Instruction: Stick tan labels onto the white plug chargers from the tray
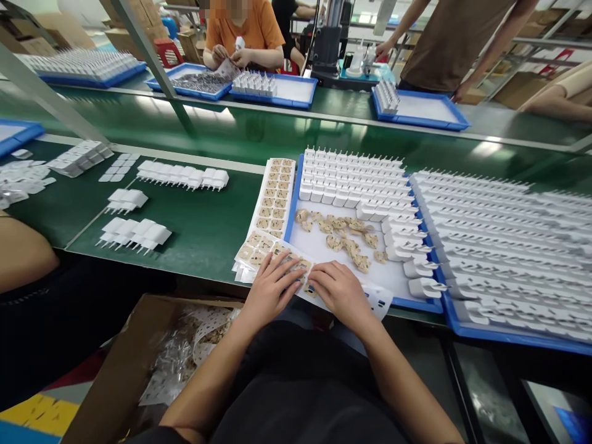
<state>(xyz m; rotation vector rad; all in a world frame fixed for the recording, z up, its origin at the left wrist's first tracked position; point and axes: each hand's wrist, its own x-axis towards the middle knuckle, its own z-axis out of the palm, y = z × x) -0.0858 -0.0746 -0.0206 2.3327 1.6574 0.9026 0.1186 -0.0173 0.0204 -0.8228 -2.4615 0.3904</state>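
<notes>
My left hand (272, 288) lies with fingers stretched and slightly spread over a sheet of tan, die-cut stickers (254, 244) at the table's front edge. On the same sheet, my right hand (341, 292) has its fingers bent and close together, pressing or pinching it; its thumb is hidden. The sheet's stripped white end passes under the right hand. Beyond it, tan peeled pieces (355, 253) are scattered in a blue-rimmed tray (293, 213). White plug adapters (327, 192) stand in rows along the tray's back and right side, pins outward.
More sticker sheets (276, 185) lie left of the tray. A second full tray (509, 339) adjoins it on the right. White plugs (134, 233) sit at left, beside a neighbour's arm (23, 253). A cardboard box (111, 364) of scraps stands below. Co-workers sit and stand across the line.
</notes>
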